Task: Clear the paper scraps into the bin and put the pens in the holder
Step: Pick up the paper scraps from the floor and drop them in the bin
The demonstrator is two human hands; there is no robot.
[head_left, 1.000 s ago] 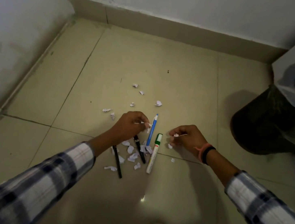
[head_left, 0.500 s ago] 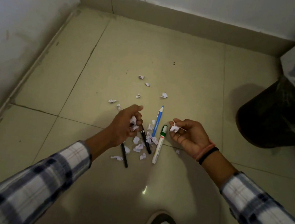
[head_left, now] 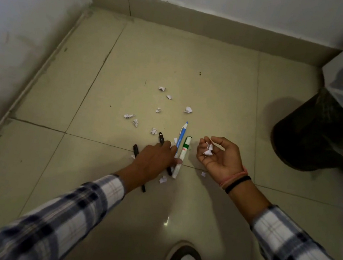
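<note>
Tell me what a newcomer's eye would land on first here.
Small crumpled white paper scraps lie in the upturned right hand, centre right. Beside it the left hand reaches over a blue-and-white pen, a green-capped white marker and two slim black pens on the beige tiled floor, with loose scraps scattered beyond. A dark round bin stands at the right edge.

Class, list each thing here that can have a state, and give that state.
left hand, palm down, fingers stretched over black pens
right hand, palm up, cupped
gathered scraps, resting in right palm
marker, capped, lying on floor
blue pen, lying on floor
loose scraps, scattered on floor
bin, open, bag-lined
</note>
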